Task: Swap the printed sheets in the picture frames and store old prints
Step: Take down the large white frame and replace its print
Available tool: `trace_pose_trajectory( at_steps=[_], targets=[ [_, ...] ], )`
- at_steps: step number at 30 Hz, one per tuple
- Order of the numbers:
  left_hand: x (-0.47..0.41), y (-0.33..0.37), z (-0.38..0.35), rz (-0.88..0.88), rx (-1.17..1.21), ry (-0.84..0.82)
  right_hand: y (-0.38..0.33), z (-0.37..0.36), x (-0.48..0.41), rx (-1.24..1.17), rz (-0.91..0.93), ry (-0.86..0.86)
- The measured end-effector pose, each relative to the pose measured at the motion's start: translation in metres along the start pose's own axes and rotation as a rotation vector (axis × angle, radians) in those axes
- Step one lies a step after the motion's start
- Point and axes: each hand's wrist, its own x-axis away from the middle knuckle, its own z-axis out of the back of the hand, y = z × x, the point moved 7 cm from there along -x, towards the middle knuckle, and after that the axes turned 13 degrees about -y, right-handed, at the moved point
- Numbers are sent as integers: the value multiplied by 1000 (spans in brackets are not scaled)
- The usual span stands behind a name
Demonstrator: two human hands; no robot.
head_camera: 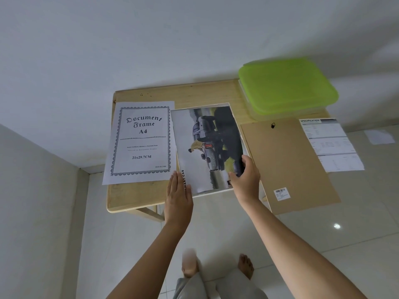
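Note:
A printed sheet showing a grey pickup truck [207, 145] lies in a white picture frame [212, 192] in the middle of a small wooden table [133, 195]. My left hand [178, 195] rests flat with straight fingers on the sheet's near left corner. My right hand [246, 175] holds the sheet's near right edge, thumb on top. To the left lies the "Document Frame A4" sheet [141, 141]. The brown frame backing board [287, 165] lies to the right, with a black hanger and a barcode label.
A clear box with a green lid [287, 85] stands at the table's back right. A specification sheet [330, 145] lies right of the backing board, overhanging the table edge. White walls stand close behind and left. Tiled floor and my bare feet show below.

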Motion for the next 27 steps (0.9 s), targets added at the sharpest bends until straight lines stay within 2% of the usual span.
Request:
trace_pose_trajectory(
  at_steps=[5,18,23,27],
  targets=[
    [0,0,0,-8,-6,-6,-1,-7,2,-60,-33,-26],
    [0,-2,1,-24,-29,-16,11,23,-18,-322,-274,-221],
    [0,-1,3,7,-9,-40,6,38,-25,-283,-188,-237],
    [-3,1,7,26,8,-69,-5,40,-26,-381,-135,-302]
  ],
)
